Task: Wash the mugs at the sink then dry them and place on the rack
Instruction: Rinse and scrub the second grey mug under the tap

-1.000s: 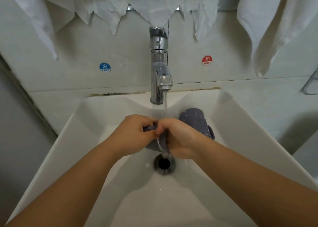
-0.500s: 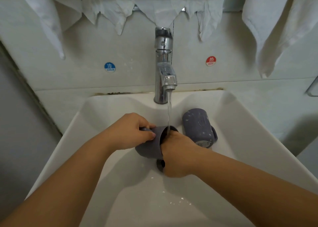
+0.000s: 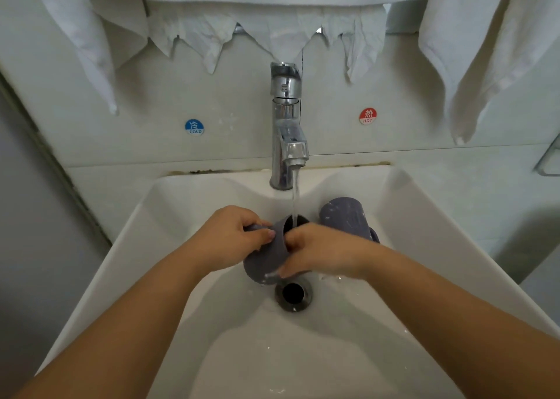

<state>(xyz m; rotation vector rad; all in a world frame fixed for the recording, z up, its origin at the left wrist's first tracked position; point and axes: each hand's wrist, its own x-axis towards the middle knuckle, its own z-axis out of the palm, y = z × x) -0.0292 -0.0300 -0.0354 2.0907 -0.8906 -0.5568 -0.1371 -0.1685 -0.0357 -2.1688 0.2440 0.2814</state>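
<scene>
Under the running tap, over the middle of the white sink, a grey mug is held tilted, its long axis slanting from the base near the drain up to the mouth, which faces up and away toward the tap. The stream of water falls straight into that mouth. The left hand grips the mug on its left side, fingers curled over what looks like the handle, though the hand hides most of it. The right hand curls round the rim, with some fingers seeming to reach inside; how far they go in is hidden.

A second grey mug lies on its side against the back right slope of the sink, base pointing up and back, mouth hidden behind the right wrist, only a bit of its handle showing.

On the wall, a blue round sticker reads "COLD" and a red one reads "HOT", each under a Chinese character. White towels hang above, cut off by the top edge.
</scene>
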